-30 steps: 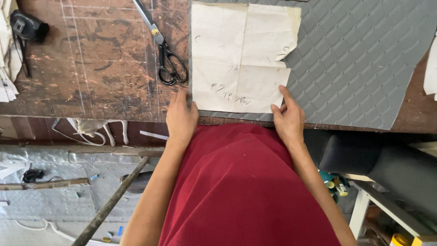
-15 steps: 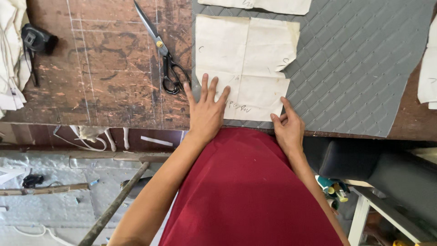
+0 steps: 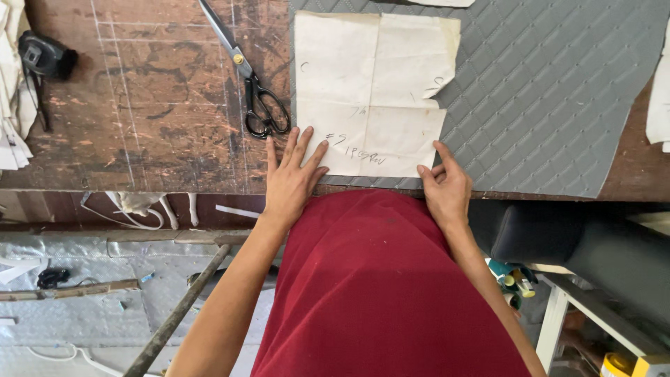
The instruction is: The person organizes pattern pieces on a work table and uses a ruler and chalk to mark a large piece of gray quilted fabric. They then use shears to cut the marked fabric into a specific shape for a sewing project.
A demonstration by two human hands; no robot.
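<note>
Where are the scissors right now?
In the head view, the black-handled scissors lie on the wooden table, just beyond the left hand and beside the paper pattern.

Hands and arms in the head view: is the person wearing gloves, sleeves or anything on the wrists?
No. The left hand and right hand are bare, without gloves, rings or wristbands showing. Both forearms are uncovered with no sleeves in view. The person wears a plain dark red garment.

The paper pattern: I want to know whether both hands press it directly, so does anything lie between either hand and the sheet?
Nothing visible does. The left hand lies flat on the paper pattern at its near left corner, and the right hand touches its near right corner. The scissors lie apart on the wooden table.
</note>
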